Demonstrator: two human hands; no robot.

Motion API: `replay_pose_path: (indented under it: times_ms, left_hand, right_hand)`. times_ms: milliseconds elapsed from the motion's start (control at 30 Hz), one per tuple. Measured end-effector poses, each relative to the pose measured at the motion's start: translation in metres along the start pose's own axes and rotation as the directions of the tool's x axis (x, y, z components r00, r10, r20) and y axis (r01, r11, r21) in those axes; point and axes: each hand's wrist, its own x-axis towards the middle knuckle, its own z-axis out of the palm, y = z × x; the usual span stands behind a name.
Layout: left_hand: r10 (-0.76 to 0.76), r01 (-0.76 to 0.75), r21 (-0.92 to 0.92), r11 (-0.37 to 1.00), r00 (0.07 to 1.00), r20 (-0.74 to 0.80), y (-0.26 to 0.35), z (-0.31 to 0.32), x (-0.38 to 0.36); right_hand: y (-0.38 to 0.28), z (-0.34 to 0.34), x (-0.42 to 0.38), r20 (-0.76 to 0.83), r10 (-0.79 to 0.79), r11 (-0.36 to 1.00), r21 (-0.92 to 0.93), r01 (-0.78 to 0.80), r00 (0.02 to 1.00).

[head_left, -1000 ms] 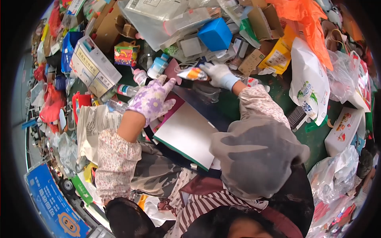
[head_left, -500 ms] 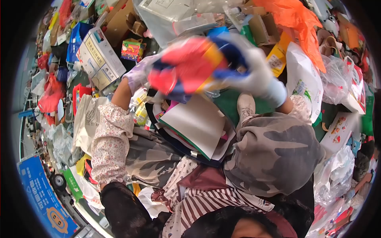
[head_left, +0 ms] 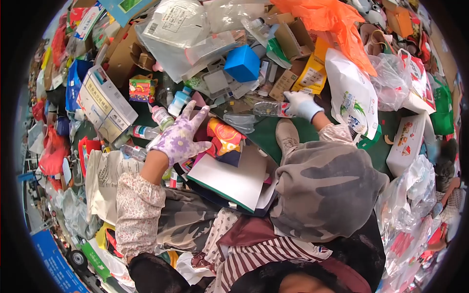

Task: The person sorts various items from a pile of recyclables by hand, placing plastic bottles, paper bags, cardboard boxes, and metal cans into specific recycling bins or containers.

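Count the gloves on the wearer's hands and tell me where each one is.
2. A purple-flowered glove on the spread left hand, and a white glove on the right hand, beside a clear plastic bottle. Any loose ones may be hidden.

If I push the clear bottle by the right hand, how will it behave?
The clear bottle by the right hand lies on its side, so its rounded body may roll. It's probably light: no liquid is evident inside. The see-through wall looks thin, so a firm grip might dent it.
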Motion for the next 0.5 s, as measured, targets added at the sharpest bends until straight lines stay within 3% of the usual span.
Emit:
replay_pose_path:
  times_ms: [67,133,233,333,367,400,433,500]
  left_hand:
    - [-0.025,0.025,-0.001,1.0,0.999,0.028,0.005,-0.01,0.0]
    - [-0.054,0.055,-0.019,0.998,0.997,0.053,0.008,-0.016,0.0]
    - [-0.098,0.1,-0.034,0.994,0.993,0.062,0.01,-0.019,0.001]
    - [-0.047,0.047,0.005,0.999,0.999,0.015,0.005,-0.01,0.0]
    - [-0.064,0.063,0.014,0.998,0.998,0.03,0.005,-0.01,0.001]
    - [-0.094,0.094,-0.001,0.996,0.994,0.056,0.006,-0.012,0.001]
    - [-0.108,0.107,0.02,0.994,0.992,0.068,0.007,-0.013,0.001]
    - [-0.119,0.117,0.032,0.993,0.99,0.071,0.006,-0.011,0.001]
  right_hand:
    - [-0.012,0.025,-0.002,-0.027,-0.077,0.987,-0.141,0.072,0.997]
    - [-0.024,0.051,0.009,-0.1,-0.104,0.988,-0.121,0.092,0.989]
    - [-0.04,0.04,0.007,-0.045,-0.203,0.968,-0.161,0.193,0.978]
    - [-0.022,0.035,0.016,-0.112,-0.251,0.953,0.147,0.266,0.962]
    - [-0.014,0.024,0.012,-0.19,-0.103,0.894,0.413,0.174,0.976]
    - [-0.002,0.024,0.015,-0.264,0.059,0.645,0.746,0.165,0.963]
    - [0.013,0.024,0.021,-0.377,0.239,0.663,0.737,0.134,0.895]
    - [0.053,0.023,0.031,-0.548,0.528,0.729,0.684,-0.016,0.649]
